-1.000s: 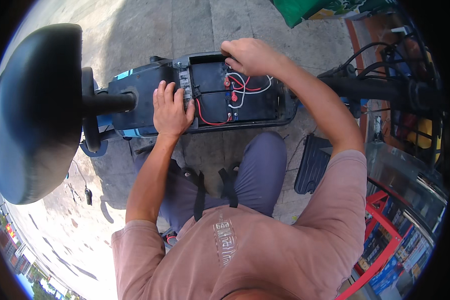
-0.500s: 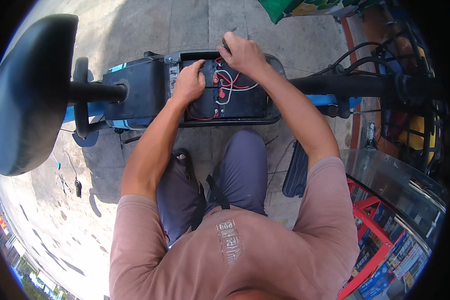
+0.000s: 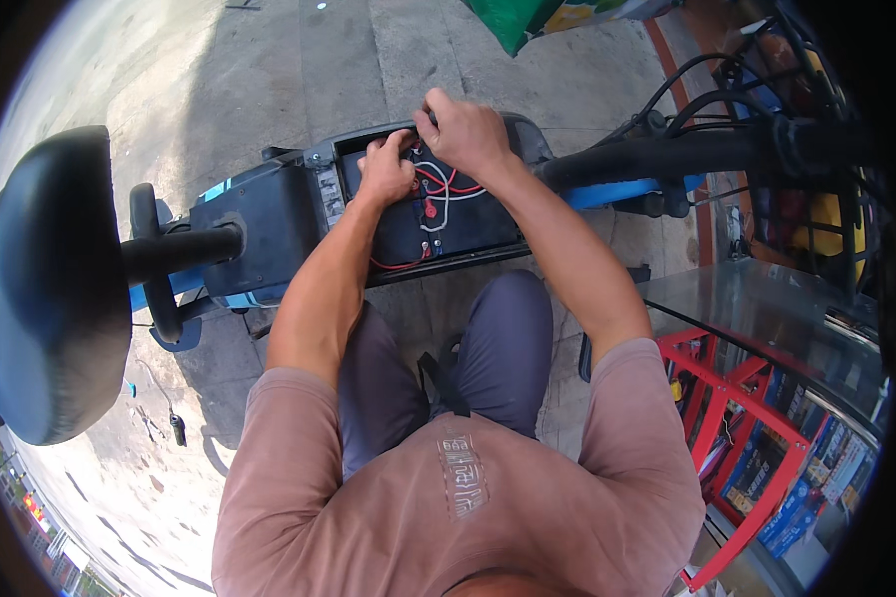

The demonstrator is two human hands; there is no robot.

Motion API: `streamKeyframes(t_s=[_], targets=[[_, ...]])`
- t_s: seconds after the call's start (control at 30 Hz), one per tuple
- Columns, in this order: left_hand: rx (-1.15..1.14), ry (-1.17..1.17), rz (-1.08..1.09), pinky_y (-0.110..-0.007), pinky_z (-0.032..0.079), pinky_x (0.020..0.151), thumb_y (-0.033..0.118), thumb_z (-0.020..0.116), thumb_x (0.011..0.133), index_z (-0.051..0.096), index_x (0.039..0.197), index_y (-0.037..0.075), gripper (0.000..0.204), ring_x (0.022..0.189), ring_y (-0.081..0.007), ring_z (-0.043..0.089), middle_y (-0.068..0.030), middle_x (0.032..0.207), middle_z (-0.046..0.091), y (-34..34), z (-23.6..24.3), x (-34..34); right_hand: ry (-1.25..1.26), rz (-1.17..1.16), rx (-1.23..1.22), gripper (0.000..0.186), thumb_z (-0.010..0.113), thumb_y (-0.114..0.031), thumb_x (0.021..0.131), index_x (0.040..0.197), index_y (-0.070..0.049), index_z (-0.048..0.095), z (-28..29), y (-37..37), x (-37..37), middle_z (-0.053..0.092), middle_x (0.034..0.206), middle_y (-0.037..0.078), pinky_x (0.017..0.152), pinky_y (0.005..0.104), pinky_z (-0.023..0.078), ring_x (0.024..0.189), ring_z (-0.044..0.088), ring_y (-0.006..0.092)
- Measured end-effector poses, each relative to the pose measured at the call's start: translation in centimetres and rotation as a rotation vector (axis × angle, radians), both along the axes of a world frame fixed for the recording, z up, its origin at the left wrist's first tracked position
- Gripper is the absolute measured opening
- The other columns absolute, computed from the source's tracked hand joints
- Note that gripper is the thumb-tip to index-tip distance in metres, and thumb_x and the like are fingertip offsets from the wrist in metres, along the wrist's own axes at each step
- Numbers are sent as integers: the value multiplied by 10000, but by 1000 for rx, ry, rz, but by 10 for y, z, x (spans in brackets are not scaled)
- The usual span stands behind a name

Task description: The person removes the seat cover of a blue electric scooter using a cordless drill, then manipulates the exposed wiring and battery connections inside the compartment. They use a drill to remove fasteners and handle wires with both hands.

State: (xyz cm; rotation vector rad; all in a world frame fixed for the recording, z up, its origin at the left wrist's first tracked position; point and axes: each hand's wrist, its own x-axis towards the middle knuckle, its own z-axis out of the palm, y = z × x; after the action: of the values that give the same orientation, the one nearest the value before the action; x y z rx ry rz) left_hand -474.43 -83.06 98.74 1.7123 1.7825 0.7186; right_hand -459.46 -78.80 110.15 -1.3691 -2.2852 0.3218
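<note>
In the middle of the head view lies the open battery compartment of an electric bike, with black batteries inside. My left hand reaches into its far side, fingers bent and pressed together by a far terminal. Whatever lies between those fingertips is hidden. Just to the right, my right hand is closed over the compartment's far edge, around a small dark-handled tool, mostly covered by the fingers. Red wires and a white wire loop across the batteries near my hands. A red-capped terminal shows below them.
The black bike seat stands at left, the thick black frame tube at right. Near right are a glass-topped case and a red metal frame. A corded black object lies on the paved ground.
My left hand has moved in to the far terminal and its fingers have drawn together. The right hand has come lower and closer to it. The whole view has tilted and shifted.
</note>
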Motion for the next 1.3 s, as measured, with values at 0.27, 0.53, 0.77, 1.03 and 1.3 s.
streamKeyframes(t_s=[0.27, 0.53, 0.77, 1.03, 1.3], targets=[[97, 35, 288, -484, 459, 883, 201, 616, 872, 709, 977, 92, 178, 952, -378, 611, -129, 970, 712, 10, -7, 22, -68, -52, -26, 283, 617, -393, 918, 917, -113, 570, 4, -2, -6, 656, 658, 145, 563, 499, 503, 662, 660, 387], [301, 338, 57, -436, 518, 744, 219, 632, 873, 709, 965, 126, 152, 802, -338, 603, -73, 914, 681, 10, -9, 17, 56, -109, -96, 288, 607, -390, 916, 916, -105, 560, 0, -18, 5, 670, 699, 177, 580, 522, 508, 677, 663, 414], [289, 412, 18, -403, 571, 706, 154, 597, 847, 695, 914, 104, 129, 850, -305, 651, -70, 916, 684, 13, 0, 19, 113, -133, -106, 242, 629, -342, 909, 958, -110, 581, -4, -37, 19, 681, 734, 147, 584, 493, 513, 692, 668, 382], [234, 575, -191, -391, 585, 679, 162, 586, 838, 669, 859, 92, 111, 846, -279, 708, -105, 890, 712, 27, 1, 12, 195, -169, -152, 235, 641, -298, 910, 1017, -96, 586, -10, -65, 22, 698, 863, 149, 652, 466, 531, 763, 676, 371], [436, 427, -128, -400, 557, 652, 183, 616, 832, 630, 791, 102, 92, 745, -286, 687, -91, 785, 688, 26, -14, 5, 174, -217, -141, 248, 648, -288, 914, 1053, -91, 592, -6, -62, 20, 694, 877, 180, 689, 466, 523, 818, 673, 398]])
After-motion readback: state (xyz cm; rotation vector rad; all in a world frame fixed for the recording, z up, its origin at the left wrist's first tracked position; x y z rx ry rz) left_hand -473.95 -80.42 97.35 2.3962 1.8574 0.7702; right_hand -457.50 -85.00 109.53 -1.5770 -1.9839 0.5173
